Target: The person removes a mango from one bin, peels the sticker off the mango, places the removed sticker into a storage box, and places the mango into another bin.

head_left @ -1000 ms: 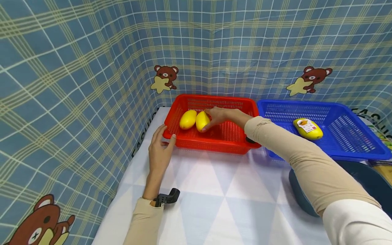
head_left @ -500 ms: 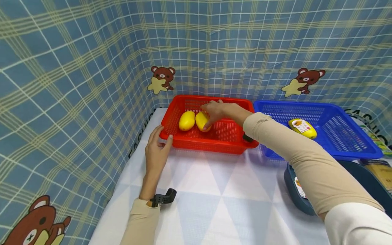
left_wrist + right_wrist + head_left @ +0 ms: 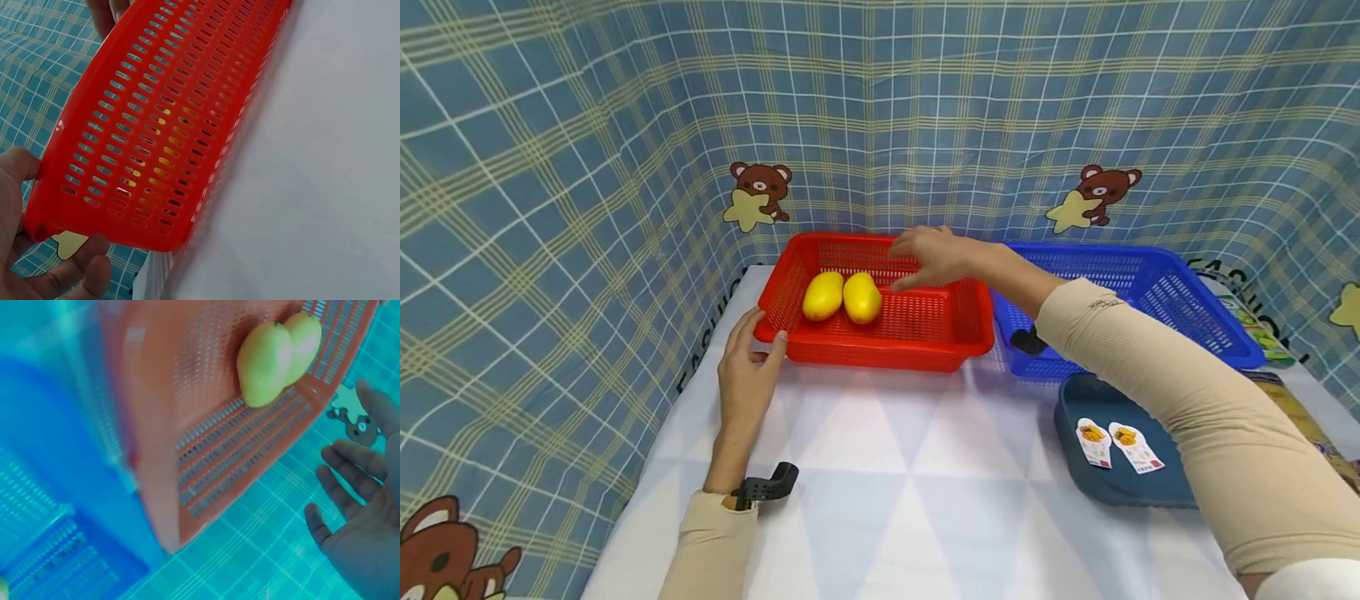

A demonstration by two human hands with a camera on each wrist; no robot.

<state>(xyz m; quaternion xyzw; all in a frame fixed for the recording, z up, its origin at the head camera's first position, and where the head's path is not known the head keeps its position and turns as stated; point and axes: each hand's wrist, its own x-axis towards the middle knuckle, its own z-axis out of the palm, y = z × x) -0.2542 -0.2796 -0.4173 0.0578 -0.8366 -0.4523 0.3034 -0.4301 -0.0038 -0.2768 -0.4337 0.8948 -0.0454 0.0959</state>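
Observation:
Two yellow mangoes (image 3: 823, 296) lie side by side at the left end of the red basket (image 3: 880, 354). My left hand (image 3: 748, 379) grips this basket's front left corner. In the left wrist view, that hand's thumb and fingers lie on either side of the corner. Above the basket, to the right of the mangoes, hovers my right hand (image 3: 940, 254) with fingers spread and nothing held. The right wrist view shows the same open palm (image 3: 369, 531) apart from the mangoes (image 3: 265, 365).
A blue basket (image 3: 1150, 279) stands against the red one's right side, partly hidden by my right arm. In front of it, a dark blue tub (image 3: 1082, 400) contains two printed labels (image 3: 1093, 442). Flat packets (image 3: 1255, 325) lie at the far right. Plaid cloth walls rise behind and at left.
My right hand has let go of the right-hand mango and lifted up and to the right. The left hand stays at the basket corner. The head view has turned right, uncovering the tub's labels.

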